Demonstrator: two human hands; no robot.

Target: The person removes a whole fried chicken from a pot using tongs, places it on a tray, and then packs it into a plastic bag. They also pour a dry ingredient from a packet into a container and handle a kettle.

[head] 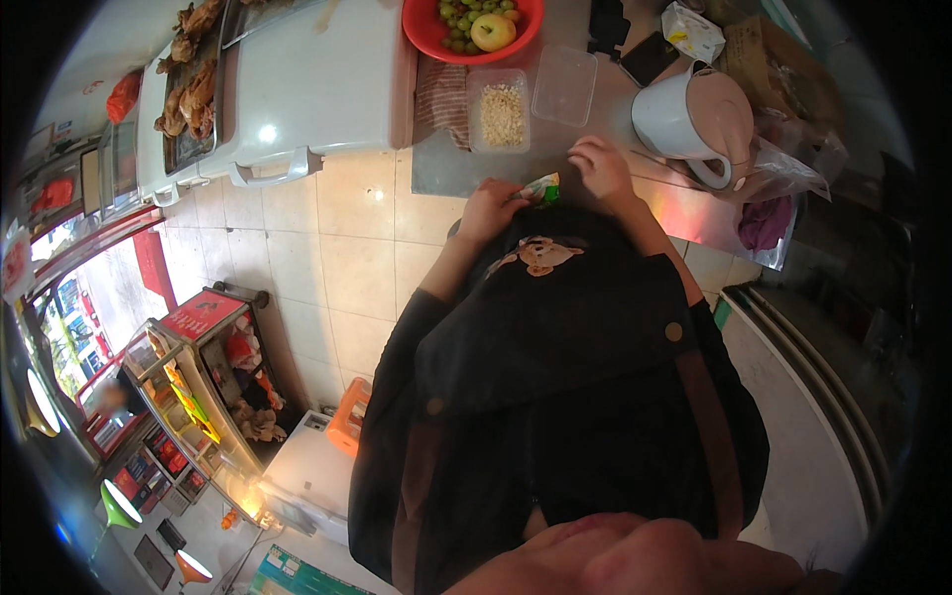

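My left hand grips a small green and white printed packet by its left end, over the near edge of the grey metal table. To the right of the packet, my right hand is raised with its fingers curled and touches nothing that I can see. Just beyond my hands stands a clear plastic container of pale chopped bits. Its clear lid lies beside it on the right. A brown striped cloth is on the container's left.
A red bowl of grapes and a yellow-green apple stands at the back. Right of the lid are a dark phone, a white plastic jug and a plastic bag. Trays of roasted poultry rest on a white chest at left.
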